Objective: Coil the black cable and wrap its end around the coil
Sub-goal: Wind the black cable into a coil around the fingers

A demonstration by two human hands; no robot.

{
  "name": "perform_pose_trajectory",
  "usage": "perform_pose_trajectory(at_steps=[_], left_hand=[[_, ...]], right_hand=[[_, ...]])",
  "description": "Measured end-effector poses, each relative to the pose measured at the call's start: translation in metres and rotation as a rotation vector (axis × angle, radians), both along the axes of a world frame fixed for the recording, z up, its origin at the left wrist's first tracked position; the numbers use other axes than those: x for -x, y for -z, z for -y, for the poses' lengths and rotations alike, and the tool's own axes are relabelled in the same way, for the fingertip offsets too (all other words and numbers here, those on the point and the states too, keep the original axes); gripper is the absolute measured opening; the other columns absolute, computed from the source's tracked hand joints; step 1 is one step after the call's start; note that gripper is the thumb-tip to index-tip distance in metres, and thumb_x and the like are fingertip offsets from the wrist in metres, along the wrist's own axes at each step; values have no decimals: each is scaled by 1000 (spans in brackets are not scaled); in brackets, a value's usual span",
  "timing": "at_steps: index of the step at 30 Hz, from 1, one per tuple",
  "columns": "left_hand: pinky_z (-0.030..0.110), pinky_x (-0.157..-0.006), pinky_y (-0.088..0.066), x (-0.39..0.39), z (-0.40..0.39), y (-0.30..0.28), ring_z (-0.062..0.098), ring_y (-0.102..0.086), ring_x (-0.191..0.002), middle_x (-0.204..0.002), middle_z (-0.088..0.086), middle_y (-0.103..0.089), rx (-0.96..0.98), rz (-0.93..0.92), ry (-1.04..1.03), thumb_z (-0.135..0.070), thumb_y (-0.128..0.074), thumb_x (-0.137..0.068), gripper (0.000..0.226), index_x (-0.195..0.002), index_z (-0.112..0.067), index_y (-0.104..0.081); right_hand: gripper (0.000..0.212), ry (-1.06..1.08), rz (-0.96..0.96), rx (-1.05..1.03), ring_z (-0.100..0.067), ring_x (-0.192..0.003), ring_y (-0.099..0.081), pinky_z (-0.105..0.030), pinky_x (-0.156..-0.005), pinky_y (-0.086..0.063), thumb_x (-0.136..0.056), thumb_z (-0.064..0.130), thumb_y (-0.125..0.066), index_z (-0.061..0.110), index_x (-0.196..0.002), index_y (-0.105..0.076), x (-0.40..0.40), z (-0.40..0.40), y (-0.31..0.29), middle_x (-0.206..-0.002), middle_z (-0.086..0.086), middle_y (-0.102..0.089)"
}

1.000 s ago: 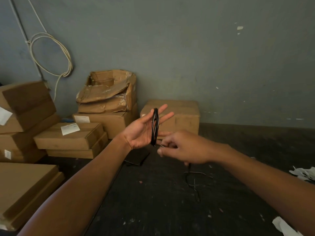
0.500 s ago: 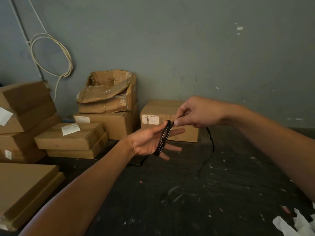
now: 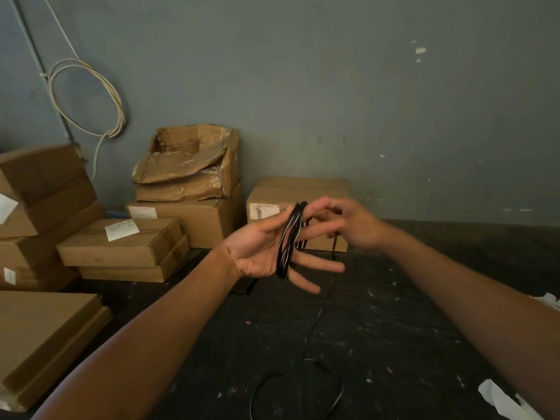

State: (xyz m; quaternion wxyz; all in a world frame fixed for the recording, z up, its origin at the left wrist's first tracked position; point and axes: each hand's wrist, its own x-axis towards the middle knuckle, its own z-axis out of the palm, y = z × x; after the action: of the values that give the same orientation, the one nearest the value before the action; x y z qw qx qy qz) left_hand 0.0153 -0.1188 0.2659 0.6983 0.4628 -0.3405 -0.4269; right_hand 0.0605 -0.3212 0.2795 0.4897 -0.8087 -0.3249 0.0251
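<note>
A grey-green wall (image 3: pixel 333 86) closes the background, and a dark, scuffed floor (image 3: pixel 394 328) spreads below my hands. Beyond and to the left of the left hand I see stacked cardboard boxes (image 3: pixel 121 244), one crumpled box (image 3: pixel 188 165) on top of another, and a single labelled box (image 3: pixel 300 192) directly behind both hands. A pale coiled wire (image 3: pixel 88 98) hangs on the wall high to the left. My left hand (image 3: pixel 263 247) is open, palm turned toward the right, fingers spread and extended; the black cable (image 3: pixel 289 241) is wound in several loops around those fingers, standing roughly upright across them. My right hand (image 3: pixel 351 222) sits just beyond the left fingertips, fingers curled narrow; it appears to pinch the cable strand, though I cannot tell the exact contact because of blur. From the right hand a loose length of cable drops to the floor and curls into an open loop (image 3: pixel 303 389) below both hands. White paper scraps (image 3: pixel 500 398) lie on the floor under the right forearm.
</note>
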Motion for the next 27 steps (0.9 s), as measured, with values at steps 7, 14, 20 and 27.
perform_pose_trajectory(at_steps=[7,14,20,27], left_hand=[[77,-99,-19,-3,2,-14,53,-19,-139,-161,-3,-21,151,21,-77,-48,-24,-100,51,-149,-38,-36],[78,-97,-22,-14,-8,-23,51,-25,-140,-159,-4,-28,259,30,-289,-49,-17,-103,48,-149,-41,-29],[77,-92,-29,-21,-16,-18,48,-36,-137,-155,-6,-38,235,-18,-458,-49,-20,-102,47,-146,-41,-34],[63,-93,-50,-24,-28,0,40,-56,-126,-159,0,-34,89,-44,-563,-47,-26,-102,46,-145,-39,-40]], right_hand=[[28,-99,-234,-92,-11,-65,-55,-29,-63,-55,-103,26,-43,34,-97,-70,26,-32,71,-67,10,-61],[25,-321,-340,269,0,-58,-52,-26,-65,-55,-102,30,-38,35,-120,-56,70,-47,88,-69,9,-51],[24,-306,-139,356,-4,-56,-53,-28,-58,-55,-103,30,-39,28,-123,-54,87,-48,47,-71,4,-51],[17,-230,21,304,0,-44,-50,-18,-44,-48,-101,28,-48,26,-98,-65,82,-31,-12,-63,9,-50]])
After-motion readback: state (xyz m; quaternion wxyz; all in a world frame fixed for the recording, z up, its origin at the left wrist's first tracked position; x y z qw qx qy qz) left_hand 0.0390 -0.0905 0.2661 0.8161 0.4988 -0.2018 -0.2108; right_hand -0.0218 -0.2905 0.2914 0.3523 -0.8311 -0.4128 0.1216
